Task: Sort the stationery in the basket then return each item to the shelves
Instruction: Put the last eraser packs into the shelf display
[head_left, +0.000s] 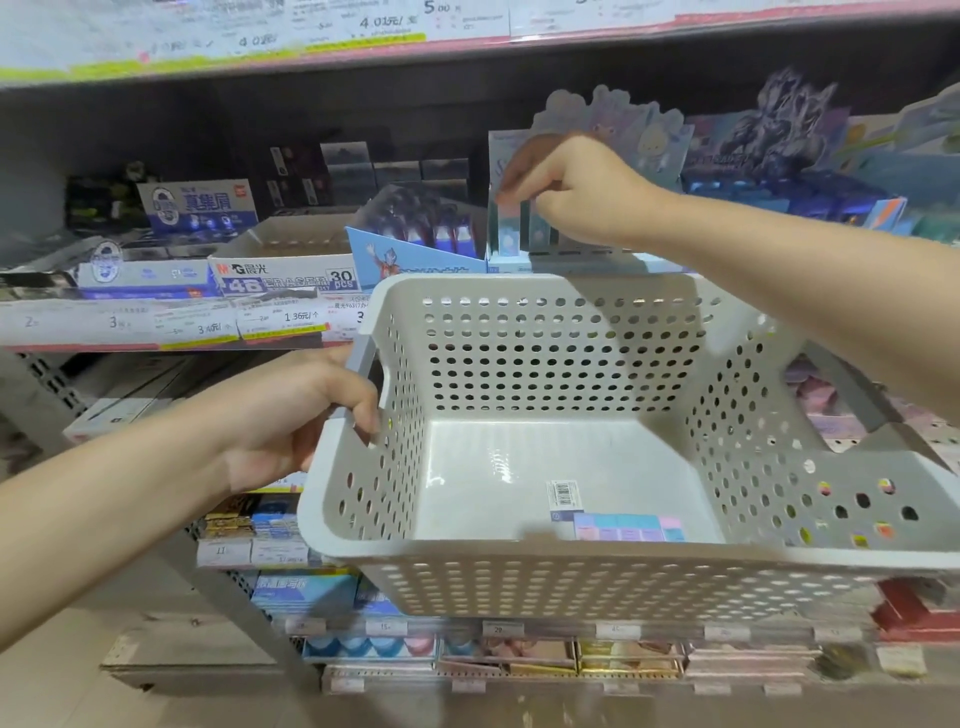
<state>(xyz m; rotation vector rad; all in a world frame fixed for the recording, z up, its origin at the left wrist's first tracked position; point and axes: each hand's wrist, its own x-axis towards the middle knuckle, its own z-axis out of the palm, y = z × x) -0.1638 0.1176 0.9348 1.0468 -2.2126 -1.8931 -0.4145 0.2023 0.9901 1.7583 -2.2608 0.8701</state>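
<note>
Basket (597, 571): held at left rim by left hand (291, 415), fingers curled shut.
Right hand (576, 192): pinching eraser (509, 228) at far display box (587, 260).
Inside: pastel pack (628, 527), near right.

1. The basket (524, 358) is pale grey plastic with rows of round holes in its walls and a plain floor. It is held level in front of the shelves (171, 325), with the left grip (298, 415) closed over its left rim.
2. A flat pastel stationery pack (626, 526) in pink, blue and lilac blocks, with a white barcode label at its top, lies on the basket floor near the front wall, well to the right of the left grip.
3. A small pale blue packet (511, 228) stands upright in a display box on the shelf, pinched at its top edge by the right grip (561, 182), above the basket's far rim.
</note>
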